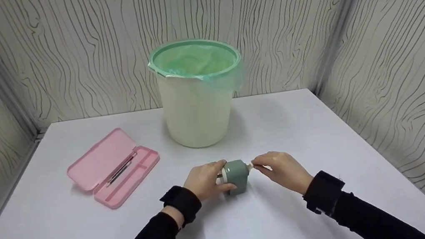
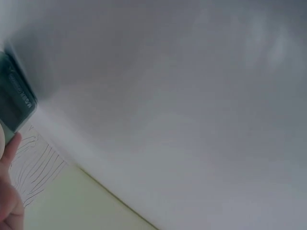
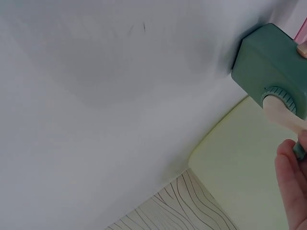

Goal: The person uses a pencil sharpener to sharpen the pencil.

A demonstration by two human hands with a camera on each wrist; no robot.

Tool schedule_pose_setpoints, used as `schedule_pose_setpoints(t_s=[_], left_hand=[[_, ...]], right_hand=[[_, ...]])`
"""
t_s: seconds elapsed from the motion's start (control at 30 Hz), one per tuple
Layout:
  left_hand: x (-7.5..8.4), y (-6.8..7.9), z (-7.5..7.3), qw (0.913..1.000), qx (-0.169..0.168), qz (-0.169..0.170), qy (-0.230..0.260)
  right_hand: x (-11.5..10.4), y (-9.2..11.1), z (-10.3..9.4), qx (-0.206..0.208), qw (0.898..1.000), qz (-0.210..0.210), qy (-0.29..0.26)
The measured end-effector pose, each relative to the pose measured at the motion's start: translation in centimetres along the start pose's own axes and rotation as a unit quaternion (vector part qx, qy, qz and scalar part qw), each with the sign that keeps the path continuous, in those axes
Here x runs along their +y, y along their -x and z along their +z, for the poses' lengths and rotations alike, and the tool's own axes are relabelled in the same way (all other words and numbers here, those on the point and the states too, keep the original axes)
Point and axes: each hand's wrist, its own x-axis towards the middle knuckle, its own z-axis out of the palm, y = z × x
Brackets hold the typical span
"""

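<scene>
My left hand (image 1: 206, 180) grips a green crank pencil sharpener (image 1: 237, 174) near the middle of the white table, thumb and fingers on its pale front end. A short dark piece shows between thumb and fingers there; what it is, I cannot tell. On the sharpener's other side, my right hand (image 1: 283, 170) pinches the end of the cream crank handle (image 3: 280, 113). From the right wrist, the ribbed round hub shows where the crank meets the green body. The left wrist view catches just part of the sharpener (image 2: 14, 93) and some fingers at its left edge.
An open pink pencil case (image 1: 94, 162) lies on the table's left with a couple of pencils (image 1: 121, 172) inside. A tall pale bin (image 1: 198, 109) with a green rim and thin liner stands behind my hands. Wood-grain panels wall in the table (image 1: 280, 122).
</scene>
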Motion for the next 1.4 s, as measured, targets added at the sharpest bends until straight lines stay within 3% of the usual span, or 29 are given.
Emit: schedule_pose_setpoints(t_s=[0.53,0.83,1.1,1.4], left_hand=[[-0.1,0.2,0.1,0.9997,0.01,0.019,-0.011],[-0.1,0.4,0.0,0.9998,0.015,0.016,0.004],[-0.5,0.5,0.1,0.9988,0.039,0.029,-0.003],[-0.2,0.6,0.3,0.9988,0.039,0.03,0.006]], right_hand=[[-0.2,-1.4,0.0,-0.022,0.999,0.039,0.02],[0.4,-2.3,0.3,-0.038,0.996,0.077,-0.016],[0.9,-3.0,0.3,-0.036,0.995,0.08,-0.04],[1.1,-3.1,0.7,-0.044,0.994,0.093,-0.044]])
